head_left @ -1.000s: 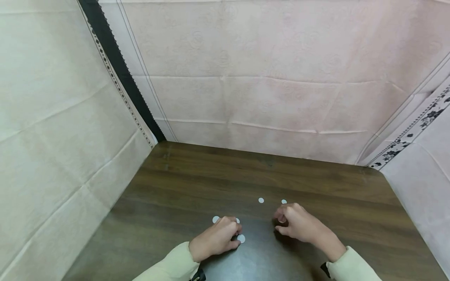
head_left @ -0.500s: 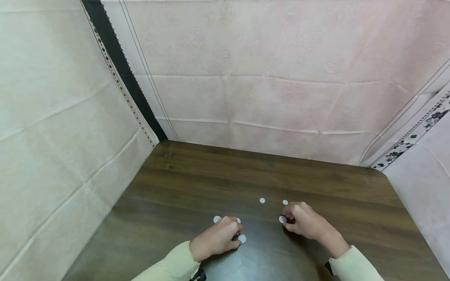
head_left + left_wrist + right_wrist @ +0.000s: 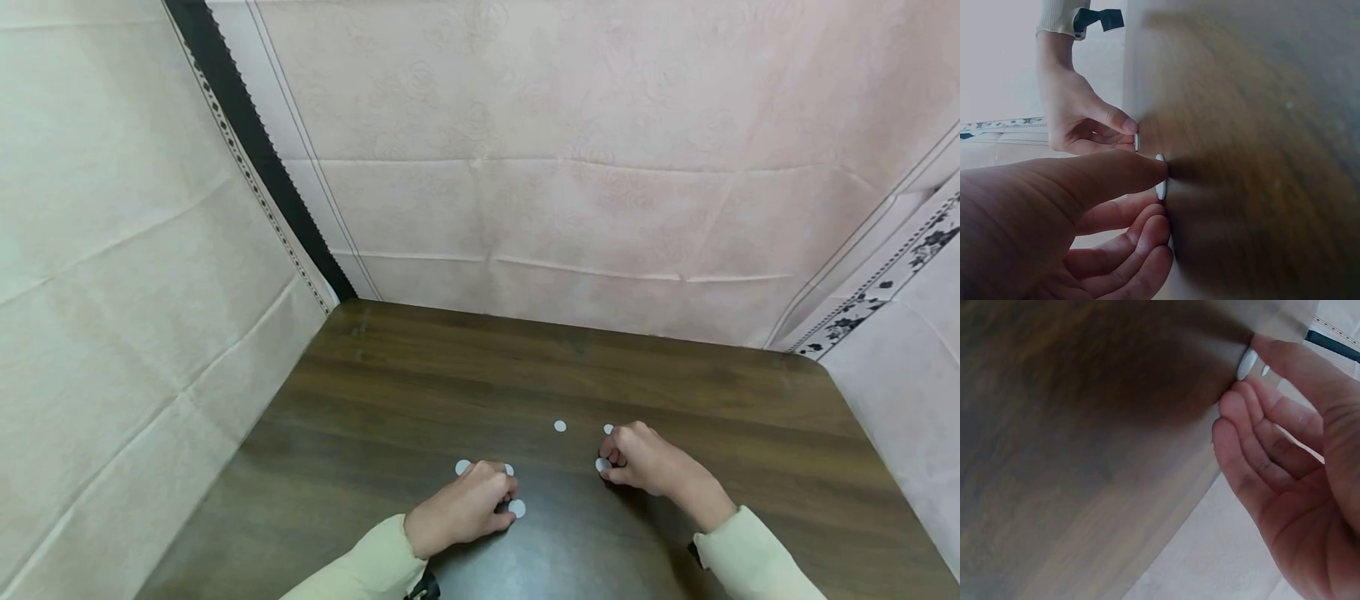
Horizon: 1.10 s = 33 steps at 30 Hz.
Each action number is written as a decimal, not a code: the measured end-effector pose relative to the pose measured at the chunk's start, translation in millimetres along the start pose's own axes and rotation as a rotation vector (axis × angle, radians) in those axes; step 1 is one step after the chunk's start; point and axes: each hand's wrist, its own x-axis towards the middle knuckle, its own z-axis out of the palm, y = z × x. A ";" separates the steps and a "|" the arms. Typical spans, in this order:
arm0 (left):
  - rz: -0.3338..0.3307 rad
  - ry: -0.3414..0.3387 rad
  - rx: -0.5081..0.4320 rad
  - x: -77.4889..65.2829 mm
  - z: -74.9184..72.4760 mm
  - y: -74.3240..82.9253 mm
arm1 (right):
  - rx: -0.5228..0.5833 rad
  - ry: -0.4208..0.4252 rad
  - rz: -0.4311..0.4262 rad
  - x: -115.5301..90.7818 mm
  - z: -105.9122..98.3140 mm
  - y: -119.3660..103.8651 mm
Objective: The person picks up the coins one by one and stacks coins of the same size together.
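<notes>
Between the thumb and forefinger of my left hand [image 3: 463,510], a flat white disc [image 3: 517,508] is pinched at the tabletop; the left wrist view shows that disc [image 3: 1160,177] edge-on. Two more white discs lie by its knuckles: one to the left [image 3: 462,467], the other partly hidden behind the hand [image 3: 509,470]. My right hand [image 3: 651,462] pinches another white disc [image 3: 603,465] by thumb and forefinger, its other fingers curled in. That disc [image 3: 1247,364] stands out pale against the wood in the right wrist view. Just beyond, a smaller-looking disc [image 3: 608,429] touches the knuckles' outline.
One more white disc [image 3: 560,426] lies alone farther back on the brown wooden table [image 3: 420,375]. Pale cloth hangs [image 3: 570,167] behind the table and along both sides. A black strip [image 3: 262,150] runs down the back left corner.
My right hand has shifted right, uncovering its disc, then closed thumb and forefinger on the disc's edges. My left hand and the other discs have stayed in place.
</notes>
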 end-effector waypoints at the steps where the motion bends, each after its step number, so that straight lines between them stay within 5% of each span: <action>1: -0.002 -0.002 -0.004 0.0 -0.2 0.1 | 0.008 -0.008 0.005 0.5 -1.0 0.2; 8: -0.016 -0.022 -0.006 0.9 -0.7 1.1 | 0.071 -0.027 0.058 1.5 -1.5 4.2; 22: -0.012 -0.009 0.001 -0.1 0.3 2.0 | -0.095 0.041 0.022 2.7 7.1 7.2; 33: -0.023 -0.022 0.008 -1.0 -0.2 2.3 | -0.084 0.038 0.027 1.6 11.6 4.3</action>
